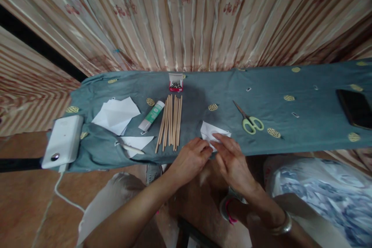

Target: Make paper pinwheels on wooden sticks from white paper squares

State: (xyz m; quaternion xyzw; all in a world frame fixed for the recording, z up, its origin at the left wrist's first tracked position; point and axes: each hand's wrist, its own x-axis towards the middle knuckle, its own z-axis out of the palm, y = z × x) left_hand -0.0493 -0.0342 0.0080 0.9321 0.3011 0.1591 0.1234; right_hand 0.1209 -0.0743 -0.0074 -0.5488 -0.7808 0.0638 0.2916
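Note:
A small piece of white paper (209, 131) lies near the front edge of the blue-grey cloth-covered table (305, 124). My left hand (190, 159) has its fingers curled, pinching the paper's near left edge. My right hand (232, 159) presses on the paper from the right, with fingers laid over it. Just left of the hands lies a bundle of several thin wooden sticks (171, 122), side by side. A glue stick (151, 115) with a green label rests beside them.
Green-handled scissors (249, 119) lie right of the paper. A small red box of clips (176, 82) stands at the back. White paper sheets (116, 115), a paper scrap with a pen (133, 145), a white device (62, 141) at left, a dark phone (354, 108) at right.

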